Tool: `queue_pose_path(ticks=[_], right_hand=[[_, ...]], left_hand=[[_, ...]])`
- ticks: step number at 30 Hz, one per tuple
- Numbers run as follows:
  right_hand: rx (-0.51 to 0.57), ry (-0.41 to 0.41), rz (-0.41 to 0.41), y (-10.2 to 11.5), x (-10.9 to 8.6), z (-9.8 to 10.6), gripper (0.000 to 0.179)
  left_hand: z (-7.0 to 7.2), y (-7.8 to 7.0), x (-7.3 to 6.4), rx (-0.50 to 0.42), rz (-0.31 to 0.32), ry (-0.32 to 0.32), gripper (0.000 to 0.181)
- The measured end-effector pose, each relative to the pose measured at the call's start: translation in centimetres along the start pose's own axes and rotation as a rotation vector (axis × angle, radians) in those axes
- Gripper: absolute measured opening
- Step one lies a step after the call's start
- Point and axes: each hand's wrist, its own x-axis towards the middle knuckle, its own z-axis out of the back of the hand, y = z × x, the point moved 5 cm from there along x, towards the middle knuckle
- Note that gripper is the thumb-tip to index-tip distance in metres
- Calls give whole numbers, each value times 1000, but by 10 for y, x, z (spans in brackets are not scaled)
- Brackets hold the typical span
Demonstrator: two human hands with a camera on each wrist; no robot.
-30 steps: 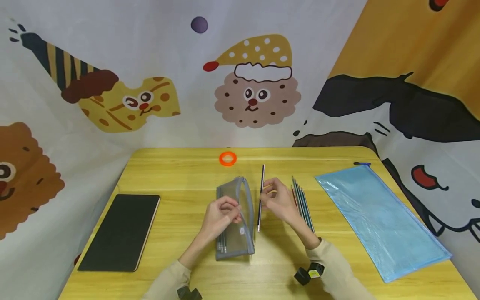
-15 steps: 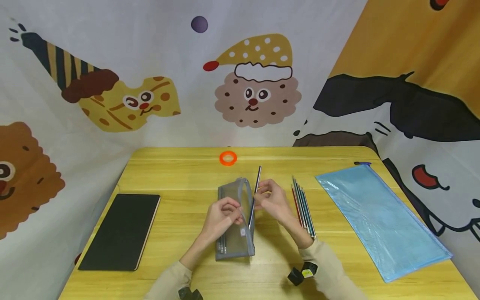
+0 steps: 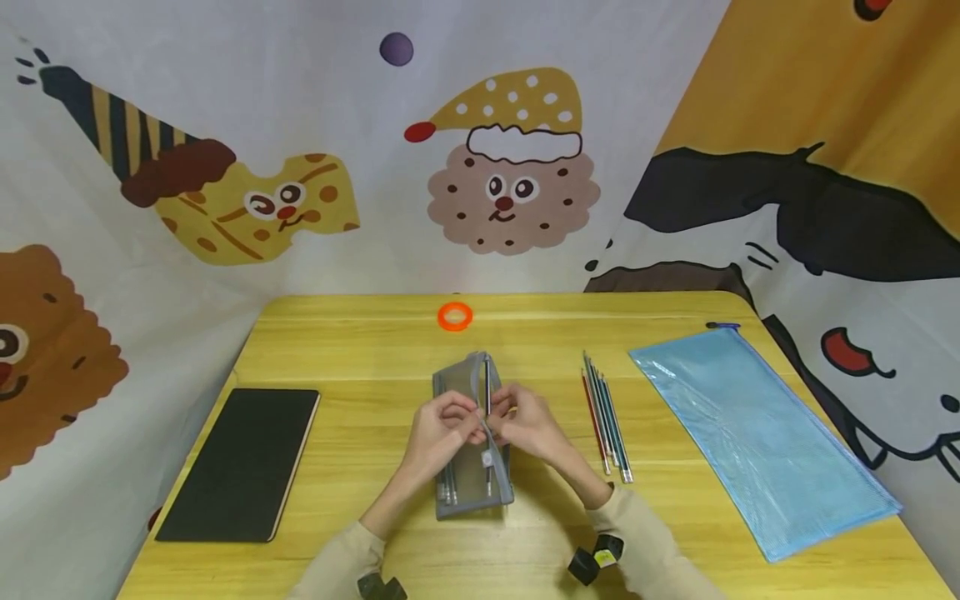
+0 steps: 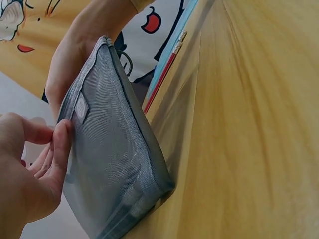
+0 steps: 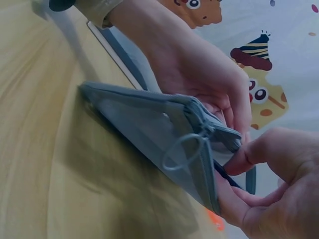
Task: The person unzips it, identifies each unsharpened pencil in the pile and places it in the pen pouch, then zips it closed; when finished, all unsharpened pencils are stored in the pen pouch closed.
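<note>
A grey mesh pencil case point(image 3: 463, 471) with an unzipped top stands in the middle of the table. My left hand point(image 3: 444, 429) pinches the left edge of its opening; the left wrist view shows thumb and finger on the rim beside a small label point(image 4: 81, 107). In my right hand point(image 3: 527, 423) is a dark pencil point(image 3: 488, 385), pinched between thumb and fingers and lying lengthwise in the opening. Only a short stretch of that pencil point(image 5: 227, 175) shows in the right wrist view. Through the mesh, several pencils point(image 3: 447, 483) show along the case's left side.
Several pencils point(image 3: 606, 417), one of them red, lie to the right of the case. Farther right is a blue zip folder point(image 3: 765, 442). A black notebook point(image 3: 240, 462) lies at left, and an orange ring point(image 3: 455, 317) sits near the back edge.
My right hand has moved left, bringing the dark pencil from beside the case into its opening. The left hand keeps its pinch on the rim.
</note>
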Motion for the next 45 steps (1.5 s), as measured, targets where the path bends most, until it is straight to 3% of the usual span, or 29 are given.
queue_pose_path(ticks=[7, 11, 19, 30, 39, 45], right_hand=[[-70, 121, 51, 3, 1, 1, 30], [-57, 165, 94, 6, -2, 4, 27], [-88, 145, 137, 8, -9, 20, 24], [-174, 119, 175, -6, -21, 33, 18], [-212, 241, 197, -21, -37, 29, 19], [-243, 259, 197, -25, -46, 27, 16]], left_hand=[[-1, -1, 0, 18, -4, 15, 15], [-1, -1, -1, 23, -2, 17, 15], [-1, -4, -1, 37, -16, 11, 15], [-3, 0, 0, 70, 5, 74, 15], [-6, -1, 2, 110, -9, 91, 13], [-9, 3, 3, 165, -19, 120, 11]])
